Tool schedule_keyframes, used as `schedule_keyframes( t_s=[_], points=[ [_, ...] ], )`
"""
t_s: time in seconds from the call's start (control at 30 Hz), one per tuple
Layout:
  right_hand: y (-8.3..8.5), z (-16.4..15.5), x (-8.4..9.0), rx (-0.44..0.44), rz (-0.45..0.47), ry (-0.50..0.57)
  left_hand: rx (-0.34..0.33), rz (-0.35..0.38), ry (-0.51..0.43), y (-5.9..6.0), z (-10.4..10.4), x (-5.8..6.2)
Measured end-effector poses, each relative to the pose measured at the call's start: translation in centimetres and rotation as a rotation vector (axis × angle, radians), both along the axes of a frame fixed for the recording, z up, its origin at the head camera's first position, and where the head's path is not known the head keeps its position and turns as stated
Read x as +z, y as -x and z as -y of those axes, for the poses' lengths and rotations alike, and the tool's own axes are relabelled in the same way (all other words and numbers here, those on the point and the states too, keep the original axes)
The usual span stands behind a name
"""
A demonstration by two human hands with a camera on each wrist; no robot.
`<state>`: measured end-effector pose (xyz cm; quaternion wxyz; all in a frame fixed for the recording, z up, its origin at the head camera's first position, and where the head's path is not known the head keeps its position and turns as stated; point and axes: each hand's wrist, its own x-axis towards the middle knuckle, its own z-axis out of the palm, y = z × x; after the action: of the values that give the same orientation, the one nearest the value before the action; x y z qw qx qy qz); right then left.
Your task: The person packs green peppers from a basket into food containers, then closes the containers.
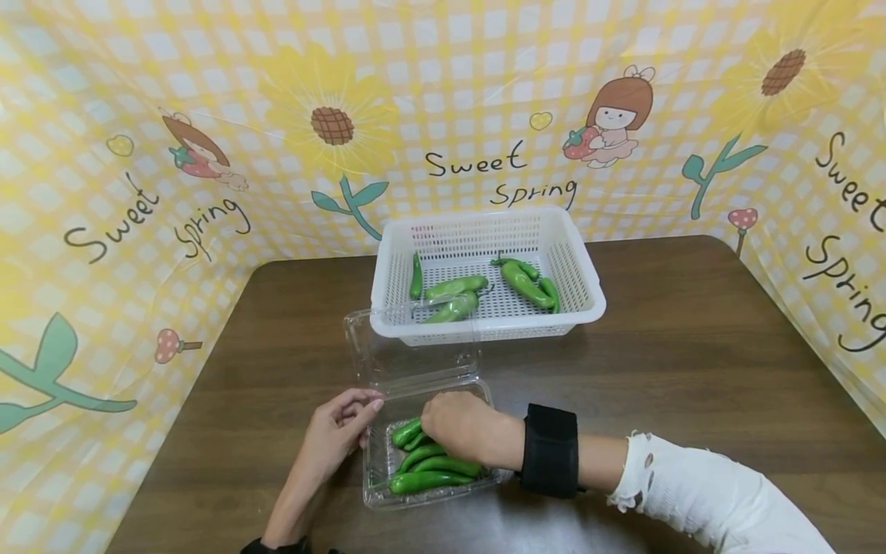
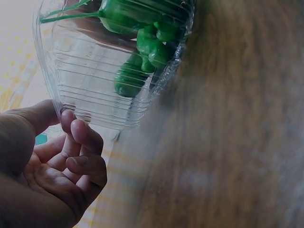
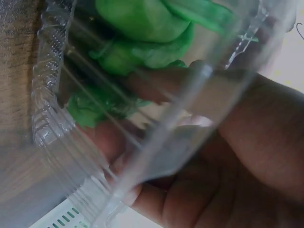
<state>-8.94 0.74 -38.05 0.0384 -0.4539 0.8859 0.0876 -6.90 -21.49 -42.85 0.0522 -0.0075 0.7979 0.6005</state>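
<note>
Several green peppers are seen lying in a clear plastic box near the front edge of the brown table. The box's lid is open and is leaned back against a white basket just behind it. The right hand is set down into the box, its fingers curled over the peppers; in the right wrist view the fingertips are seen pressed against the green skins through the clear wall, though a firm pinch on any single pepper cannot be told. The left hand is held at the box's left rim, with the thumb and bent fingers touching the ribbed plastic edge, so the grip there is loosely closed on the rim. More peppers are left in the basket, some on its left side and some on its right. A yellow checked cloth printed with sunflowers and the words "Sweet Spring" is hung around the table.
</note>
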Motion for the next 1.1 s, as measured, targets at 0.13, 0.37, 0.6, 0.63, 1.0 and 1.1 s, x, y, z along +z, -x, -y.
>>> schedule_keyframes(
  t_s=[0.13,0.37,0.6,0.63,1.0,1.1],
  points=[
    [0.07,-0.11,0.09,0.004,-0.007,-0.015,0.002,0.005,-0.001,0.0,-0.04,-0.07],
    [0.09,-0.25,0.19,0.01,0.004,-0.016,0.006,0.006,0.009,-0.02,-0.05,-0.1],
    [0.12,-0.24,0.09,0.009,-0.012,-0.016,0.01,0.008,0.008,0.07,-0.11,-0.03],
    [0.12,-0.25,0.09,0.006,-0.014,-0.014,0.01,0.009,0.01,0.08,-0.12,-0.03],
    [0.14,-0.53,0.12,0.006,-0.013,0.01,0.008,0.008,0.012,0.21,-0.29,0.02],
    [0.06,-0.62,0.13,0.015,-0.02,0.009,0.012,0.013,0.017,0.17,-0.31,-0.03]
  ],
)
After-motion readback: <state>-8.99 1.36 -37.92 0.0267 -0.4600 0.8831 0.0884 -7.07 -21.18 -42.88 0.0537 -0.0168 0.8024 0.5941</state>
